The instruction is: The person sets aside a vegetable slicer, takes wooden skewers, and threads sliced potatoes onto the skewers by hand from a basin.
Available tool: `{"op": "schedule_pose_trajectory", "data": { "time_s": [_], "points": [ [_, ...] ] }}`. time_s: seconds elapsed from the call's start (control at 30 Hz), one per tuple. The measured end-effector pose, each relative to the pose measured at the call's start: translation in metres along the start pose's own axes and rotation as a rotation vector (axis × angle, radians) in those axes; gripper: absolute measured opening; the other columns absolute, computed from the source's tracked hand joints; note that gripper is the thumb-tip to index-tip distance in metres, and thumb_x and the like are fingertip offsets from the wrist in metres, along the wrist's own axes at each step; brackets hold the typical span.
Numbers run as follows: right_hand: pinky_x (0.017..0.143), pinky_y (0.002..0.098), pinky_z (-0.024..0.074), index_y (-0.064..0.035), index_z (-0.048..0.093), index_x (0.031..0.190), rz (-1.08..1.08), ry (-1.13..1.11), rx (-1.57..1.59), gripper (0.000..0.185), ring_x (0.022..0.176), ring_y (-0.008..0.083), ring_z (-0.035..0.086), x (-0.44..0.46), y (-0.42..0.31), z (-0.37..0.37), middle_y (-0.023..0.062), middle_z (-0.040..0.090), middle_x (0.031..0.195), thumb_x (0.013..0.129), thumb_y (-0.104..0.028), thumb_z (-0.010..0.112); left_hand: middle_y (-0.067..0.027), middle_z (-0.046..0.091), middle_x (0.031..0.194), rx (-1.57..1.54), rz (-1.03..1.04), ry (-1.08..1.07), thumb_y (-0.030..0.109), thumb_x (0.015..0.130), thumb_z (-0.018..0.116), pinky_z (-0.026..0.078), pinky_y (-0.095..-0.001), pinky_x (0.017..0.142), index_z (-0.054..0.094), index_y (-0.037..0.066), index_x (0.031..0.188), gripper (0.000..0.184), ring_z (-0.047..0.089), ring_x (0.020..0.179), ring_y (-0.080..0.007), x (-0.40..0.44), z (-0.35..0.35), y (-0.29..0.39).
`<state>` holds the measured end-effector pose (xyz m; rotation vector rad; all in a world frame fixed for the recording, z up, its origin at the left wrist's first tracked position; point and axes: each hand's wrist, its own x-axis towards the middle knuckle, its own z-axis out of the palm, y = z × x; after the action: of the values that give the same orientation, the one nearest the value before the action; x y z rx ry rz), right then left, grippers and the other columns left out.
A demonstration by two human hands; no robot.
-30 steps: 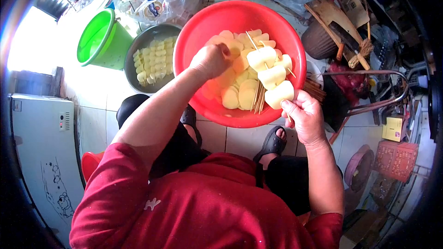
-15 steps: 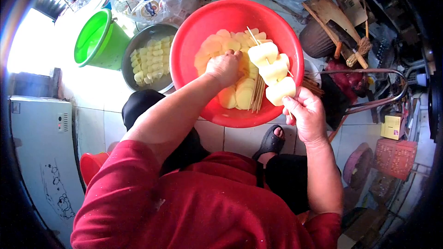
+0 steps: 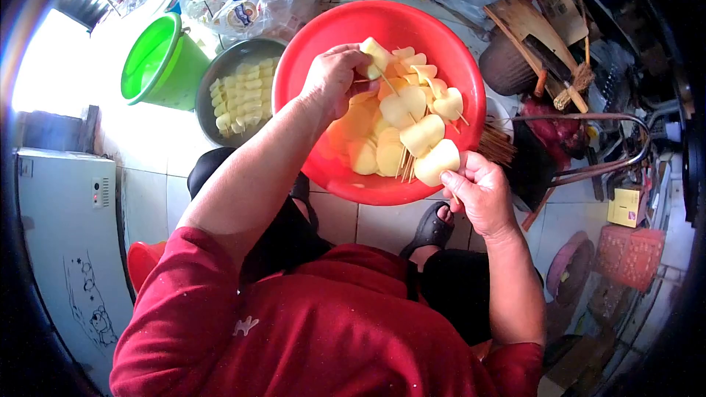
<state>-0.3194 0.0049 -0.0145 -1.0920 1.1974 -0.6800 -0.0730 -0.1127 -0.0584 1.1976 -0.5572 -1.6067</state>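
In my right hand (image 3: 482, 192) is the lower end of a wooden skewer (image 3: 388, 82), its thumb and fingers closed near the lowest slice. Threaded along it are several pale yellow potato slices (image 3: 422, 136), bent into curves. My left hand (image 3: 332, 81) pinches another potato slice (image 3: 376, 57) at the skewer's upper end; the tip seems hidden by that slice. Beneath both hands a red basin (image 3: 323, 37) holds loose round slices (image 3: 362, 156), bare skewers (image 3: 406, 165) and some filled skewers (image 3: 447, 103) at its right side.
Left of the basin stands a grey metal bowl (image 3: 208, 77) with rows of skewered slices, beside a green bucket (image 3: 152, 59). More bare sticks (image 3: 497, 144) lie at the basin's right. A cleaver (image 3: 546, 55) and a wooden board (image 3: 515, 15) are at upper right.
My left hand has risen from the loose slices in the basin to the skewer's top, bringing a slice. The skewer in my right hand now leans further left and lower.
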Motion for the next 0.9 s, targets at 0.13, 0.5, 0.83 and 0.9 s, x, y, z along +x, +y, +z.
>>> {"op": "schedule_pose_trajectory", "data": {
  "time_s": [0.13, 0.5, 0.83, 0.9],
  "points": [
    [0.048, 0.0209, 0.0439, -0.0018, 0.058, 0.095, -0.016, -0.029, -0.018, 0.012, 0.06, 0.0069, 0.054, -0.001, 0.001, 0.002, 0.0038, 0.063, 0.078, 0.086, -0.009, 0.059, -0.0075, 0.059, 0.088, -0.076, 0.068, 0.009, 0.008, 0.084, 0.051, 0.056, -0.0306, 0.066, 0.058, 0.002, 0.095, 0.015, 0.059, 0.075, -0.0163, -0.001, -0.006, 0.005],
    [0.046, 0.0204, 0.0429, -0.0022, 0.058, 0.094, 0.009, 0.024, -0.051, 0.011, 0.059, 0.0063, 0.054, -0.002, -0.001, 0.006, 0.003, 0.062, 0.074, 0.085, -0.009, 0.059, -0.0098, 0.064, 0.089, 0.313, 0.341, 0.021, 0.006, 0.082, 0.056, 0.052, -0.0308, 0.074, 0.061, -0.001, 0.096, 0.016, 0.062, 0.079, -0.0186, -0.017, 0.003, 0.001],
    [0.047, 0.02, 0.043, -0.0027, 0.057, 0.093, -0.042, 0.022, -0.097, 0.01, 0.06, 0.0055, 0.054, -0.006, 0.005, 0.005, 0.0023, 0.062, 0.073, 0.085, -0.009, 0.059, -0.0101, 0.058, 0.089, 0.036, 0.098, -0.031, 0.008, 0.082, 0.05, 0.056, -0.0355, 0.07, 0.057, 0.002, 0.095, 0.016, 0.06, 0.081, -0.0204, -0.021, 0.007, 0.008],
    [0.048, 0.0201, 0.0435, -0.0025, 0.057, 0.093, -0.035, 0.027, -0.073, 0.011, 0.06, 0.0059, 0.054, -0.007, 0.002, 0.006, 0.0026, 0.062, 0.074, 0.085, -0.009, 0.059, -0.0091, 0.06, 0.09, -0.007, -0.024, 0.014, 0.01, 0.084, 0.05, 0.056, -0.0337, 0.069, 0.056, 0.003, 0.099, 0.017, 0.061, 0.081, -0.02, -0.018, 0.006, 0.009]
  ]
}}
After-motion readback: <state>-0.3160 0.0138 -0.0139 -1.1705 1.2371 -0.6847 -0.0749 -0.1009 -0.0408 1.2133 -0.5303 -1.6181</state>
